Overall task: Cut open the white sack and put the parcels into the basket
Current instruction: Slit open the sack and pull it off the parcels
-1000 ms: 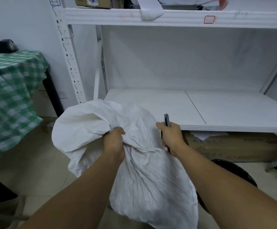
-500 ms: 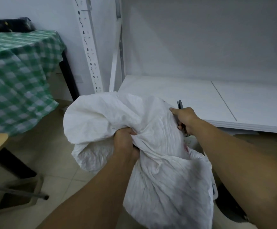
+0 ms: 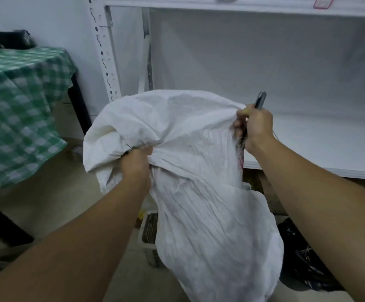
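Note:
A crumpled white woven sack hangs upended in front of me, its bulk bunched at the top and its lower end drooping down to the right. My left hand grips a gathered fold at its left middle. My right hand grips the sack's upper right edge together with a dark grey cutter, whose tip sticks up above the fist. Under the sack a light slatted basket stands on the floor, mostly hidden. No parcels show.
A white metal shelf unit stands straight ahead, its lower board just behind my right hand. A table under a green checked cloth is at the left. A black bag lies on the floor at the lower right.
Both hands have raised the sack and spread further apart, the right hand moving up and to the right. The basket has come into view beneath the sack.

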